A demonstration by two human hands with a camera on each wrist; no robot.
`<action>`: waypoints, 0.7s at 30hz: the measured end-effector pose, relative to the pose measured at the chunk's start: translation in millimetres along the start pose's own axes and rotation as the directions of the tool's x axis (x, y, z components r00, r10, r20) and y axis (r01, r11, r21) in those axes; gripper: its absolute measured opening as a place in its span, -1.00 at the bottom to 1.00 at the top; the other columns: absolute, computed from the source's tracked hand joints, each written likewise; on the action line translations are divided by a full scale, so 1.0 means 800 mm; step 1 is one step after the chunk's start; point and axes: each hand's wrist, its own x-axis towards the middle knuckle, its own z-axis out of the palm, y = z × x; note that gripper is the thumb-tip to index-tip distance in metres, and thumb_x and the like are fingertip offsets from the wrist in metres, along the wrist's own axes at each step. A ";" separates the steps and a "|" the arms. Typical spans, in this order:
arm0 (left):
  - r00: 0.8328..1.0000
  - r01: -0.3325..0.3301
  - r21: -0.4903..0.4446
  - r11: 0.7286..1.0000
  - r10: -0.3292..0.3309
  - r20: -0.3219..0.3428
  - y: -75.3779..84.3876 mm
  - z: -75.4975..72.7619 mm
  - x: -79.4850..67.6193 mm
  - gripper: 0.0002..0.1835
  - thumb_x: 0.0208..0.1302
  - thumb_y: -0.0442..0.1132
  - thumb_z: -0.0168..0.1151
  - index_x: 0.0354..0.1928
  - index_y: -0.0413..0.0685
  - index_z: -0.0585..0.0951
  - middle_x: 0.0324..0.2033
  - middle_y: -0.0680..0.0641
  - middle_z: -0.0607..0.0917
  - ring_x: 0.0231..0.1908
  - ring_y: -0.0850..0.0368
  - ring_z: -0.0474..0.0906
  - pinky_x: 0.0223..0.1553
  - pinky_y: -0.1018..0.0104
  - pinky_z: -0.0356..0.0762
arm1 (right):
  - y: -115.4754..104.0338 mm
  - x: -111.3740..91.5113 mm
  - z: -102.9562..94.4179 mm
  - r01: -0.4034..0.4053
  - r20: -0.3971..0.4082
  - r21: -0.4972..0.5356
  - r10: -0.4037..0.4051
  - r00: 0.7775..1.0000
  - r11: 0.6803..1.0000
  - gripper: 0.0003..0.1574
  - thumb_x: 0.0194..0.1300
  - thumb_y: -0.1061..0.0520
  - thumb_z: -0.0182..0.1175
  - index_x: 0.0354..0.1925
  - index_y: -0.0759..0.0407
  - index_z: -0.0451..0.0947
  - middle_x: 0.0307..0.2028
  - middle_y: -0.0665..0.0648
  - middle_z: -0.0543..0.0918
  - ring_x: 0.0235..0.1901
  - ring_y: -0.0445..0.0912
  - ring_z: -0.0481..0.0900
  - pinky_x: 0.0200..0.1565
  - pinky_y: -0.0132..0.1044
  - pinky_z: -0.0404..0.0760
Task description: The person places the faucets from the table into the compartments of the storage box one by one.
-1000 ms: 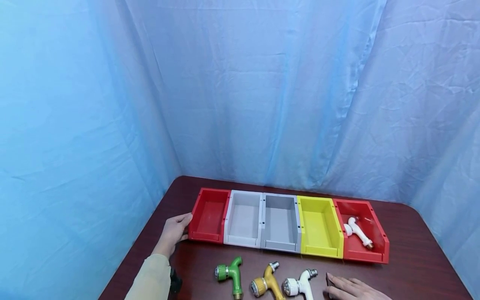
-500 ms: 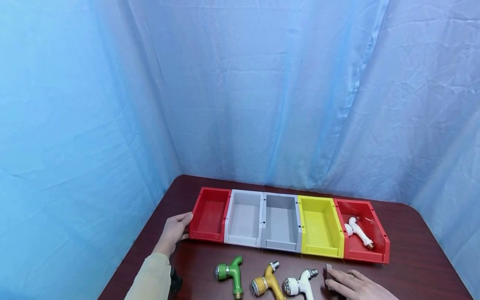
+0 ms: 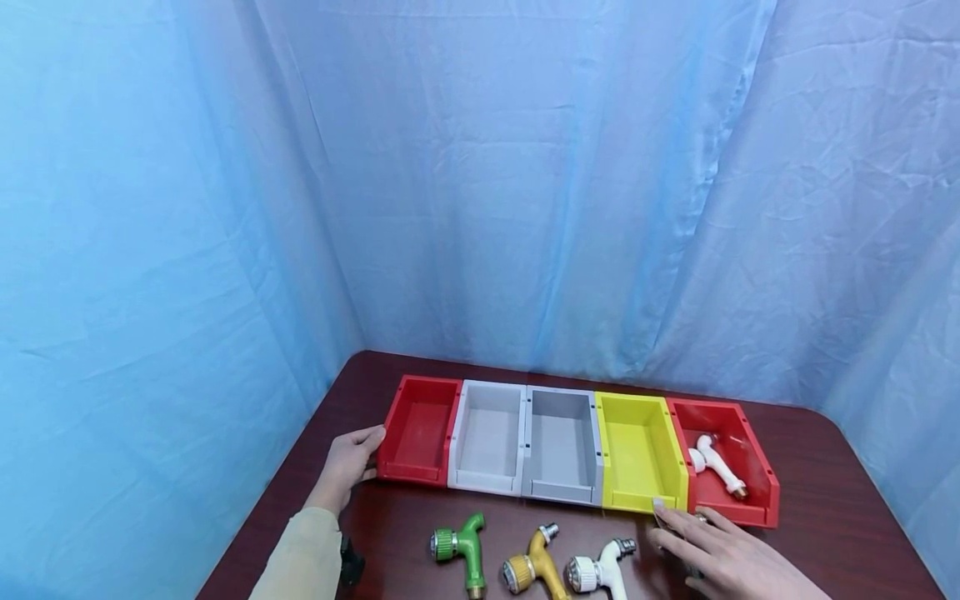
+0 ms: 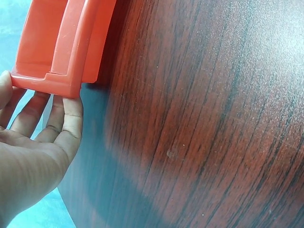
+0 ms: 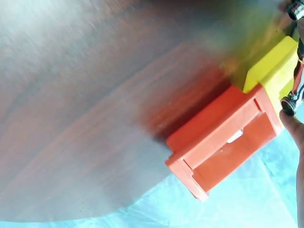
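On the left, my left hand (image 3: 348,467) grips the outer side of a red bin (image 3: 412,475); in the left wrist view the thumb is at its rim and the fingertips (image 4: 72,105) lie against its wall. My right hand (image 3: 723,558) holds a tap (image 3: 658,505), raised in front of the yellow bin (image 3: 626,502). Most of that tap is hidden by the fingers; a metal end (image 5: 288,105) and a bit of red show in the right wrist view. Left of this hand lie a white tap (image 3: 611,571), a yellow tap (image 3: 542,562) and a green tap (image 3: 470,550).
A light grey bin (image 3: 483,483) and a darker grey bin (image 3: 562,492) stand between the left red bin and the yellow one. The right red bin (image 3: 761,517) holds another white tap (image 3: 716,462). Blue curtains (image 3: 525,208) hang behind the dark wooden table (image 3: 832,483).
My right hand has moved up and forward toward the yellow bin, lifting the tap from the front of the table. The left hand has stayed at the red bin.
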 end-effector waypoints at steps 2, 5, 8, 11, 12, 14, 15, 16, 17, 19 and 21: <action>1.000 0.000 0.002 1.000 0.000 -0.001 0.000 0.000 0.000 -0.40 0.56 0.04 0.09 0.46 -0.17 0.42 0.31 -0.37 0.52 0.20 -0.28 0.57 0.09 -0.05 0.67 | 0.003 0.003 -0.003 -0.001 -0.035 -0.020 0.000 0.999 1.000 0.19 0.04 -0.20 0.57 0.54 -0.36 0.20 0.47 -0.14 0.38 0.22 -0.20 0.55 0.27 -0.59 0.37; 1.000 0.005 0.001 1.000 -0.005 -0.006 0.000 0.000 0.001 -0.42 0.57 0.02 0.08 0.45 -0.17 0.43 0.30 -0.36 0.53 0.20 -0.27 0.58 0.07 -0.04 0.68 | 0.009 0.010 -0.005 0.016 -0.098 -0.035 -0.019 0.995 0.999 0.17 0.02 -0.12 0.60 0.53 -0.32 0.26 0.45 -0.10 0.41 0.14 -0.20 0.57 0.14 -0.53 0.48; 1.000 0.009 -0.002 1.000 -0.009 -0.012 0.000 0.000 0.002 -0.43 0.57 0.01 0.09 0.45 -0.16 0.44 0.30 -0.35 0.54 0.19 -0.25 0.58 0.05 -0.01 0.70 | 0.017 0.017 -0.006 0.024 -0.149 -0.052 -0.032 0.988 0.998 0.05 0.14 -0.18 0.52 0.51 -0.30 0.29 0.44 -0.11 0.42 0.09 -0.22 0.56 0.07 -0.46 0.51; 1.000 0.011 0.001 1.000 -0.011 -0.014 0.000 0.000 0.002 -0.43 0.57 0.01 0.10 0.44 -0.16 0.44 0.29 -0.35 0.54 0.19 -0.23 0.58 0.01 0.03 0.71 | 0.027 0.026 -0.006 0.065 -0.207 -0.048 -0.073 0.976 0.997 -0.25 0.44 -0.31 0.19 0.49 -0.20 0.36 0.42 -0.03 0.46 0.14 -0.09 0.62 0.39 -0.41 0.31; 1.000 0.009 0.002 1.000 -0.009 -0.014 0.000 0.000 0.002 -0.42 0.56 0.01 0.10 0.45 -0.17 0.44 0.29 -0.35 0.54 0.19 -0.23 0.58 0.00 0.03 0.72 | 0.030 0.029 -0.006 0.082 -0.225 -0.048 -0.090 0.970 0.996 -0.29 0.50 -0.34 0.06 0.48 -0.17 0.39 0.42 0.00 0.47 0.15 -0.05 0.64 0.46 -0.41 0.17; 1.000 0.009 0.003 1.000 -0.009 -0.016 0.000 0.000 0.001 -0.43 0.56 0.00 0.10 0.44 -0.17 0.44 0.29 -0.35 0.54 0.19 -0.22 0.58 0.00 0.04 0.72 | 0.036 0.036 -0.006 0.114 -0.257 -0.037 -0.120 0.959 0.993 -0.27 0.57 -0.37 -0.19 0.45 -0.10 0.43 0.39 0.09 0.50 0.16 0.04 0.65 0.55 -0.37 -0.13; 1.000 0.006 0.004 1.000 -0.006 -0.014 0.000 0.000 0.002 -0.42 0.56 0.01 0.10 0.44 -0.17 0.44 0.30 -0.35 0.54 0.19 -0.23 0.58 0.00 0.04 0.72 | 0.039 0.040 -0.005 0.129 -0.267 -0.033 -0.134 0.954 0.991 -0.24 0.57 -0.38 -0.25 0.44 -0.07 0.44 0.38 0.13 0.51 0.17 0.08 0.65 0.57 -0.33 -0.21; 1.000 0.004 0.006 1.000 -0.004 -0.012 0.000 0.000 0.002 -0.41 0.56 0.02 0.10 0.45 -0.18 0.44 0.30 -0.35 0.53 0.19 -0.23 0.57 0.00 0.03 0.72 | 0.041 0.044 -0.005 0.139 -0.274 -0.032 -0.142 0.951 0.990 -0.22 0.56 -0.39 -0.27 0.44 -0.07 0.45 0.38 0.14 0.51 0.17 0.10 0.64 0.57 -0.32 -0.23; 1.000 0.003 0.006 1.000 -0.003 -0.013 0.000 0.000 0.002 -0.41 0.56 0.02 0.11 0.45 -0.17 0.44 0.30 -0.35 0.53 0.19 -0.23 0.57 0.01 0.03 0.72 | 0.044 0.047 -0.005 0.150 -0.280 -0.029 -0.152 0.948 0.988 -0.22 0.56 -0.39 -0.26 0.43 -0.05 0.46 0.36 0.17 0.53 0.17 0.12 0.64 0.57 -0.30 -0.23; 1.000 0.005 0.007 1.000 -0.004 -0.013 0.000 0.000 0.002 -0.41 0.56 0.03 0.11 0.45 -0.17 0.43 0.30 -0.35 0.53 0.20 -0.24 0.57 0.01 0.02 0.71 | 0.048 0.053 -0.004 0.161 -0.284 -0.030 -0.163 0.945 0.986 -0.20 0.54 -0.40 -0.26 0.43 -0.05 0.47 0.35 0.18 0.54 0.17 0.13 0.64 0.57 -0.29 -0.22; 1.000 0.006 0.004 1.000 -0.006 -0.015 -0.001 0.000 0.003 -0.40 0.55 0.03 0.11 0.45 -0.18 0.43 0.30 -0.35 0.54 0.19 -0.23 0.58 0.01 0.03 0.72 | 0.052 0.058 -0.003 0.166 -0.270 -0.023 -0.166 0.948 0.986 -0.19 0.52 -0.41 -0.26 0.43 -0.05 0.46 0.35 0.18 0.54 0.18 0.13 0.64 0.57 -0.32 -0.22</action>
